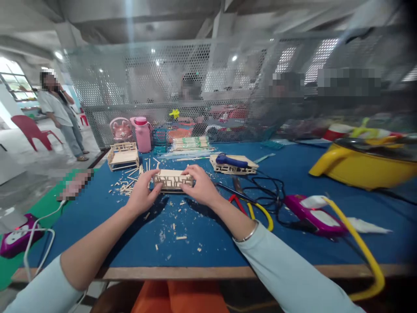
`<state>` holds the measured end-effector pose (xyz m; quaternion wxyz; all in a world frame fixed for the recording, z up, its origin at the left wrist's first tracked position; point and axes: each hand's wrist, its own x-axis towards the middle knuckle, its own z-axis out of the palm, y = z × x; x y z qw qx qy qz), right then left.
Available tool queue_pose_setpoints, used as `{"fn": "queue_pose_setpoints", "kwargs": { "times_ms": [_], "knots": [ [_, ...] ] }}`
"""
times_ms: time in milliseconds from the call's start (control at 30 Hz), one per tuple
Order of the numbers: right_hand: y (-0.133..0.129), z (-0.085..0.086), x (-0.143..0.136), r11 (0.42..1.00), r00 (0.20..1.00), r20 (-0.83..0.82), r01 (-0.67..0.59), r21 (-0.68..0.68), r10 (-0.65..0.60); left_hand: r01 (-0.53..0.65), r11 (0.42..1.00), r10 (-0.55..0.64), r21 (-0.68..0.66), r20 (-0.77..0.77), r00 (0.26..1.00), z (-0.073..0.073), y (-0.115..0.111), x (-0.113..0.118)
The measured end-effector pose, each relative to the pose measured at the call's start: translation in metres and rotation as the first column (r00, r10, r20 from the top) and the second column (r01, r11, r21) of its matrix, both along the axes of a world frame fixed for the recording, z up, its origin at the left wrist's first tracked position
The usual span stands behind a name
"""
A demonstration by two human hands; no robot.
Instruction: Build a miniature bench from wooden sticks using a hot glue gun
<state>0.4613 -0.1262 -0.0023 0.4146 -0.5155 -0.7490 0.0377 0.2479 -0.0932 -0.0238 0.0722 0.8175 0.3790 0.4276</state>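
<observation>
The blue worktop (211,248) has little wood scraps (181,238) all over it. A small wooden bench (124,157), a pink bottle (143,137), a yellow electric pan (358,168) and a purple power strip (301,208) sit there too.

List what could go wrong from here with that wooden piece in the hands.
Gripped at its ends by the left hand and right hand, the small pale openwork wooden piece could crack if squeezed hard.
The thick yellow cable, hanging past the brown table edge near the light-blue right sleeve, might snag and drag the purple power strip.
</observation>
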Motion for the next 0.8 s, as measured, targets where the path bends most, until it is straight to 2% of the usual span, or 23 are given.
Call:
{"fn": "queue_pose_setpoints", "kwargs": {
  "times_ms": [200,800],
  "knots": [
    [0.0013,-0.0017,-0.0046,0.999,0.999,-0.021,0.045,0.030,-0.044,-0.001,1.000,0.001,-0.011,0.006,1.000,-0.0053,0.0027,0.0034],
    [0.0023,-0.0023,-0.0053,0.994,0.996,-0.022,0.092,0.051,-0.091,0.033,0.999,-0.031,-0.038,0.049,0.998,-0.0038,0.0021,0.0042]
  ]
}}
